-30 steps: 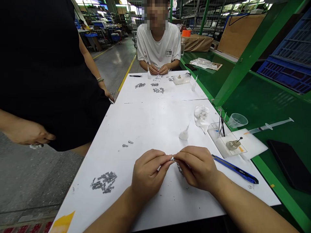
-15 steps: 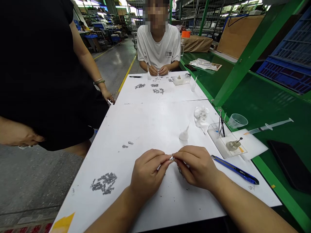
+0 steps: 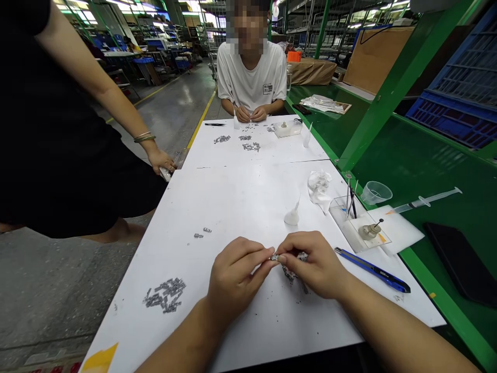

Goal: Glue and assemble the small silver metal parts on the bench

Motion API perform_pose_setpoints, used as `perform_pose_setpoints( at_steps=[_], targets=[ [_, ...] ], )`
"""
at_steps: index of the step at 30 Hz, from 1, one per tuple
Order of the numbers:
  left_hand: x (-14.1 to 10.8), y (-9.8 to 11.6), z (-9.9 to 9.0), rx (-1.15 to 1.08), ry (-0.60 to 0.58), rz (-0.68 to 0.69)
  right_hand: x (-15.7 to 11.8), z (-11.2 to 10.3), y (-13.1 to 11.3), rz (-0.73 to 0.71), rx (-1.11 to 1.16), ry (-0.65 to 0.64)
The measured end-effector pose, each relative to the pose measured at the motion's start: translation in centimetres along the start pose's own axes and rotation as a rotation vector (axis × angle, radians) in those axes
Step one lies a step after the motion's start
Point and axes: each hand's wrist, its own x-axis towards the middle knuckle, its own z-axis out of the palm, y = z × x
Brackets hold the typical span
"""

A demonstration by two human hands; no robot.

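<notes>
Over the white table [image 3: 233, 202], my left hand [image 3: 236, 272] pinches one end of a small metal part [image 3: 275, 257]. My right hand [image 3: 314, 264] grips the same part from the other side, fingertips close to the left ones. Partly hidden under my right hand is a pile of small metal pieces [image 3: 289, 274]. Another pile of metal pieces [image 3: 165, 295] lies to the left of my hands. Two small metal parts [image 3: 202, 233] lie apart further up. A small white squeeze bottle [image 3: 292, 216] stands beyond my hands.
On the right are a blue utility knife [image 3: 373, 270], crumpled tissue [image 3: 319, 187], a clear tray [image 3: 359, 228] with tweezers and a small jar, a plastic cup [image 3: 376, 192] and a syringe [image 3: 425, 201]. One person [image 3: 252, 77] sits opposite; another [image 3: 77, 140] is at the left.
My right hand's fingers have shifted on the part, and more of the pile beneath shows. The person at the left has moved further left. The view has shifted slightly.
</notes>
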Motion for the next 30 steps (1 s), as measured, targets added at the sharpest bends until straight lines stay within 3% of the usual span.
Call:
perform_pose_setpoints(
  at_steps=[3, 6, 16, 19, 23, 25, 30],
  targets=[
    [0.4, -0.2, -0.4, 0.009, -0.053, 0.068, 0.4, -0.4, 0.7, 0.413, 0.466, -0.180],
    [0.7, -0.2, -0.7, -0.016, -0.144, 0.100, 0.8, -0.7, 1.3, 0.603, 0.676, -0.269],
    [0.4, -0.6, -0.6, -0.036, -0.194, 0.117, 1.1, -1.0, 0.9, 0.687, 0.589, -0.273],
    [0.3, -0.6, -0.7, -0.042, -0.144, 0.049, 0.7, -0.7, 0.4, 0.521, 0.444, -0.208],
    [0.3, -0.4, -0.8, -0.069, -0.055, -0.077, 0.0, 0.2, -0.2, -0.057, -0.081, 0.083],
    [0.3, -0.2, -0.8, -0.085, -0.044, -0.105, -0.2, 0.5, -0.1, -0.304, -0.233, 0.138],
    [0.4, 0.0, -0.8, -0.121, -0.047, -0.132, -0.2, 0.8, 0.5, -0.551, -0.358, 0.203]
  ],
)
